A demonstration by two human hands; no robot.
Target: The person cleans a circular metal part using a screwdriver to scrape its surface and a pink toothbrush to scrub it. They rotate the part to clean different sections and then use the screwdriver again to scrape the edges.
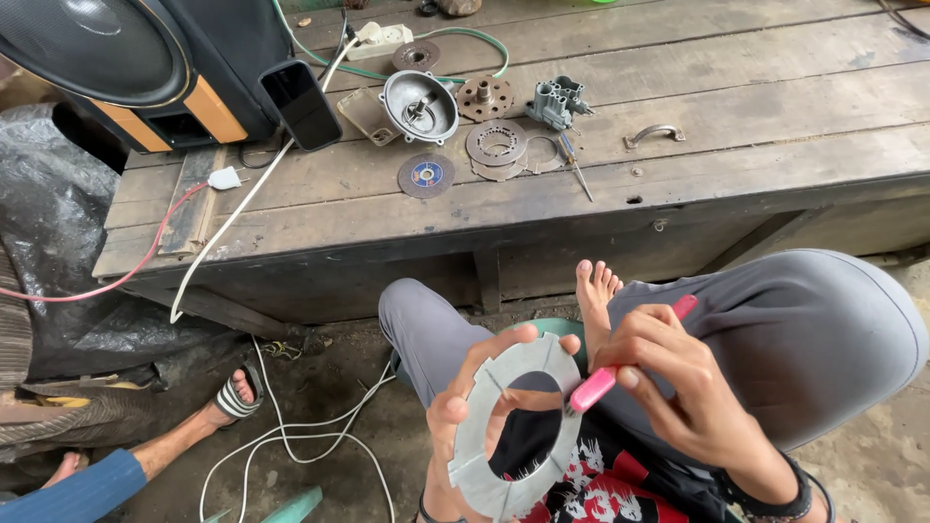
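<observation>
Flat grey metal ring [511, 426] — slotted — pink-handled tool [620, 363] touching.

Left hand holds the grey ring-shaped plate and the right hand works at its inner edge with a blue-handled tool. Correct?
Not quite. In the head view the tool in the right hand has a pink handle, not blue. The left hand does hold the grey ring-shaped plate.

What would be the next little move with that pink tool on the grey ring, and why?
Probably a short stroke with the pink-handled tool along the inner edge of the grey slotted ring. The right hand holds the tool like a pen, its tip right at the ring's inner edge, while the left hand props the ring up by its rim, facing the person.
</observation>
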